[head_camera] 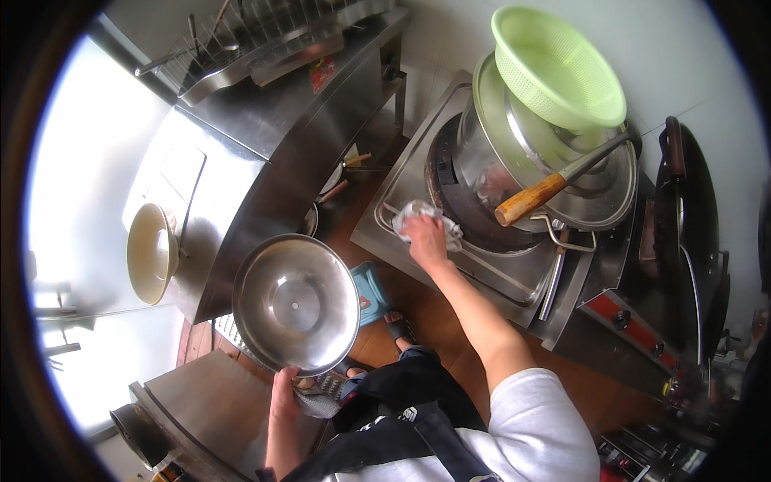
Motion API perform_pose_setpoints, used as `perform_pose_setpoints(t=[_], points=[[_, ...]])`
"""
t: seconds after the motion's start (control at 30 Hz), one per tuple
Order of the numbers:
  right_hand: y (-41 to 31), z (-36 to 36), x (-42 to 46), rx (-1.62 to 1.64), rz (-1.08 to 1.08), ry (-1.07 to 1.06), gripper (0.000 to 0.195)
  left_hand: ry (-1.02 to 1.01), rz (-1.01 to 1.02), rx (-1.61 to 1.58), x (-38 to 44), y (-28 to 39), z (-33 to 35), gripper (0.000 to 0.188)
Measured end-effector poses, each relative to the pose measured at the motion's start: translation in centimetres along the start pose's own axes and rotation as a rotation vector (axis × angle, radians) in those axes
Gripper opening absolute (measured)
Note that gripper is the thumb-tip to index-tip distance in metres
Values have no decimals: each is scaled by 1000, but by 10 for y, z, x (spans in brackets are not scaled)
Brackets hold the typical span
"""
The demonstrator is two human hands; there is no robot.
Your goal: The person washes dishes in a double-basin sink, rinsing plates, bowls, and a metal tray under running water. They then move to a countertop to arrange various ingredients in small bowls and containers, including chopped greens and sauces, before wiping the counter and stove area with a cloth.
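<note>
My right hand (426, 241) presses a crumpled white cloth (453, 234) onto the steel stove top (373, 226), just beside the dark burner ring (482, 234). On that burner stands a large steel stockpot (479, 147) with its lid on. My left hand (284, 393) grips the near rim of a wide, round steel basin (295, 304), which is held up in the air with its shiny inside facing me. A grey cloth (319, 403) shows below the basin, close to my left hand; whether the hand holds it too is unclear.
A green plastic colander (557, 78) and a wooden-handled tool (530, 200) rest on the pot's lid. Beside the stove are a red control panel (626, 325) and a dark wok (692, 241). A bowl (144, 253) sits on the left counter. A blue stool (368, 292) stands below.
</note>
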State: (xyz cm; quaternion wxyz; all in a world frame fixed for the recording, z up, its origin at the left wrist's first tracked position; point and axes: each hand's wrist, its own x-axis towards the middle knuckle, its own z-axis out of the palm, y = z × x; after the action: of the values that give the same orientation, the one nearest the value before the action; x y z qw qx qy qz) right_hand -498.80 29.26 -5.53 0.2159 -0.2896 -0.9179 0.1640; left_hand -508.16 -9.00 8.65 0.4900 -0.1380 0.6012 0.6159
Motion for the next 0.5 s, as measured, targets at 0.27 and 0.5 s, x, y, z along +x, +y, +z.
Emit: perform_pose_setpoints(t=[0.27,0.5], points=[[71,-130,-119,-360,378,-482,19,-39,-21,-10,18,7,12,31],[121,-184,-113,-475,814,-64,26,-31,-67,27,32,7,8,26]])
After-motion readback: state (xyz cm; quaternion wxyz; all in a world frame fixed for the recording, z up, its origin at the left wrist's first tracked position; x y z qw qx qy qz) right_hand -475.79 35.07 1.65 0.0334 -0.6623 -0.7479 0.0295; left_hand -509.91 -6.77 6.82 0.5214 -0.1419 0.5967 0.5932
